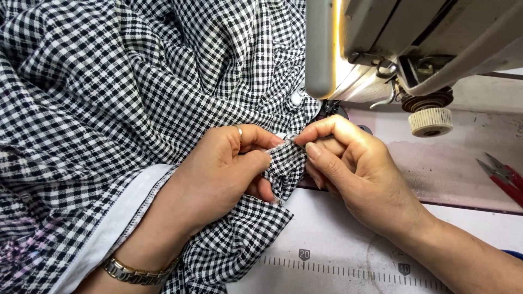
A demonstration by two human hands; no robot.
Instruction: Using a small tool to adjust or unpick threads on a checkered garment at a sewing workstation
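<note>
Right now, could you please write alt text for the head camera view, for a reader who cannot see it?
Two bare hands, the left hand and the right hand, pinch a folded bit of black-and-white checked cloth in front of a sewing machine. The cloth is heaped to the left on a pale table with a printed ruler; red snips lie at right.

Cloth (pixel 136 81) heaped across left of bench (pixel 338 228), spilling toward front edge. Sewing machine (pixel 414 43) at back right, above bench. Left hand (pixel 218 174) and right hand (pixel 354 169) meet at centre, on cloth fold, before machine. Snips (pixel 504 177) far right on bench. Ruler strip (pixel 348 269) along bench front.
</note>
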